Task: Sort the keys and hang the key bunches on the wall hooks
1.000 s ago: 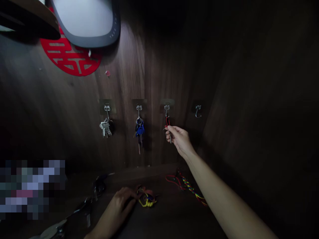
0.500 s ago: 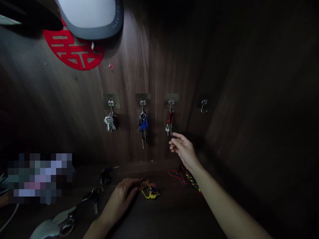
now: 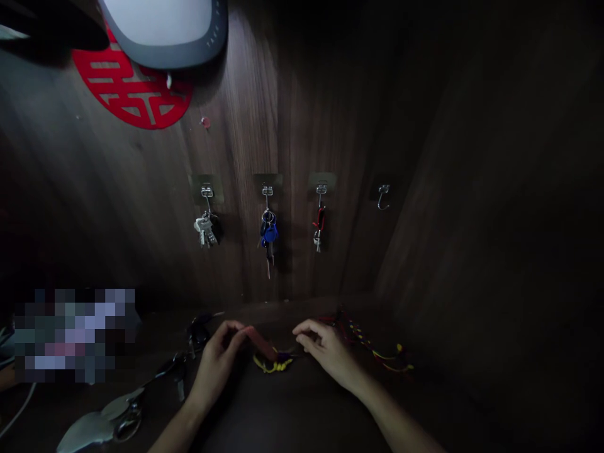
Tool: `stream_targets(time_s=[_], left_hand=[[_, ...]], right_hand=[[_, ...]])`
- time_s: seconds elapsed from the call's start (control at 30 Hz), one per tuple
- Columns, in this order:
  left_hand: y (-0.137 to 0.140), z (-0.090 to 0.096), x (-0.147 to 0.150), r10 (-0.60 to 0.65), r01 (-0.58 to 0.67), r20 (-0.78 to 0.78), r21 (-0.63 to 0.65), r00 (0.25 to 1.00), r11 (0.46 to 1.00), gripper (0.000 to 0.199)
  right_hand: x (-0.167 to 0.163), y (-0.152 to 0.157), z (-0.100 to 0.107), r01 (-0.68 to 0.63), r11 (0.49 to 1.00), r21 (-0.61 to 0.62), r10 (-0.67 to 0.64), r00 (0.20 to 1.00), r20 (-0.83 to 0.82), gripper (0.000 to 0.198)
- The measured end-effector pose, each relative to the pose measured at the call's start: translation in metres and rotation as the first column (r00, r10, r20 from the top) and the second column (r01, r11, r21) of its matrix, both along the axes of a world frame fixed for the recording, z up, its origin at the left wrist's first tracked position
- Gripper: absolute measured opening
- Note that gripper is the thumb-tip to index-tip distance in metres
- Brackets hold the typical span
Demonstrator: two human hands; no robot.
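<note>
My left hand [image 3: 221, 349] pinches the upper end of a reddish-brown strap [image 3: 260, 343] between thumb and fingers. The strap slants down to the right, joined by a yellow knotted cord [image 3: 274, 366] and a small dark blue part. Just right of it is my right hand [image 3: 325, 349], fingers curved with a small gap between thumb and forefinger, nothing visible in them. Behind that hand, a multicoloured braided cord [image 3: 372, 346] lies on the dark wooden surface [image 3: 292, 415]. Above, on a wall hook, hangs a red cord [image 3: 321, 219] with keys [image 3: 318, 241].
Silver keys [image 3: 206, 231] and a blue-tagged key bunch [image 3: 269, 234] hang from the left hooks. At far right is a bare hook [image 3: 383, 200]. More keys [image 3: 179, 377] and a silver metal object [image 3: 89, 431] lie at left. A cap [image 3: 165, 31] hangs above a red paper-cut [image 3: 136, 104].
My right hand has left the hanging keys and come down beside the strap. My left hand has lifted one end of the strap. The hanging keys have turned.
</note>
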State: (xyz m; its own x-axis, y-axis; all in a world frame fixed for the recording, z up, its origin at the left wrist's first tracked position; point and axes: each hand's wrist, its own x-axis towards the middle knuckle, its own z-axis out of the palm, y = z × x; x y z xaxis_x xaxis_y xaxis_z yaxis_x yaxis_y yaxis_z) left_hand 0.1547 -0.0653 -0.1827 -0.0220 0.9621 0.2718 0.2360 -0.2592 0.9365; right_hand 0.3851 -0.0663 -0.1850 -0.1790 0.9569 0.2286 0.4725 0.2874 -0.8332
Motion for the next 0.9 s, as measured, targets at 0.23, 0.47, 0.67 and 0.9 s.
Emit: stream_targets(time_s=[0.23,0.47,0.67,0.9], left_hand=[[0.01,-0.007,-0.008,0.104,-0.06,0.415,-0.116,0.904,0.991,0.039],[0.005,0.0,-0.001,0.058,0.011,0.487,-0.139,0.871,0.99,0.036],[0.006,-0.003,-0.003,0.12,-0.049,0.493,-0.156,0.862,0.987,0.037],[0.014,-0.011,-0.012,0.207,-0.145,0.457,-0.167,0.865,0.975,0.035]], right_hand=[[-0.021,-0.014,0.004,-0.273,0.946,0.175,0.217,0.935,0.281,0.025],[-0.045,-0.025,0.0,-0.327,0.929,0.176,0.16,0.779,0.606,0.043],[-0.039,-0.023,-0.001,-0.402,0.899,0.176,0.218,0.758,0.615,0.012],[-0.025,-0.021,0.007,-0.354,0.909,0.22,0.332,0.934,0.13,0.006]])
